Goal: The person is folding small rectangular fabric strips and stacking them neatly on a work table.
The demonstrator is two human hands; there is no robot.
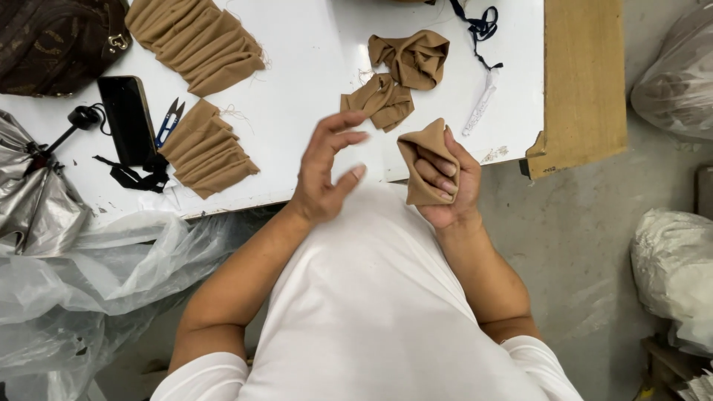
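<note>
My right hand (448, 182) grips a small tan fabric piece (420, 160), folded over my fingers, just off the front edge of the white table (304, 82). Beside it my left hand (327, 169) is raised with its fingers spread and nothing in it, a short gap from the fabric. Two crumpled tan fabric pieces (397, 78) lie on the table just beyond my hands. Two stacks of folded tan pieces sit to the left, one near the front edge (206, 148), one at the back (197, 41).
Blue thread snips (169, 121) and a black phone (128, 119) lie left of the near stack. A brown bag (59, 41) sits at the back left. Clear plastic sheeting (82, 275) hangs lower left. White sacks (672, 260) stand right, beside a wooden board (583, 82).
</note>
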